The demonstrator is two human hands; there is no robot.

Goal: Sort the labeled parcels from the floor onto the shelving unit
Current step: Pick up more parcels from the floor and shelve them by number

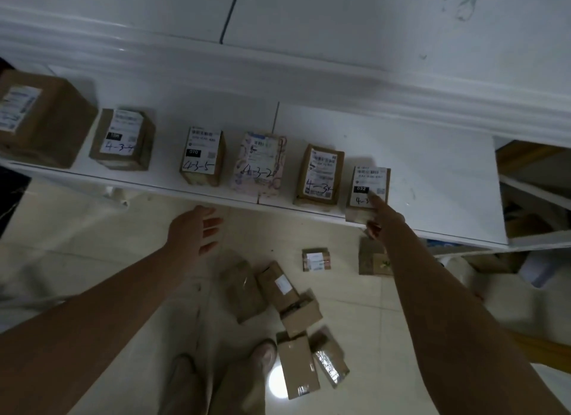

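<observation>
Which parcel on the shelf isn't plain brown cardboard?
The parcel hand-marked 4-3-2, fourth from the left on the shelf. Its wrap is pale with a pinkish pattern, while every other one there is brown.

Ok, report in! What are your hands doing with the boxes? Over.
Left hand open, empty. Right hand on 032 parcel at shelf edge, grip unclear. Floor parcels waiting. Nothing blocking.

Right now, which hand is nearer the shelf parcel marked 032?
Right. The right hand touches the parcel marked 032, forefinger on its label; the left hand hangs open below the shelf edge, well to its left.
</observation>
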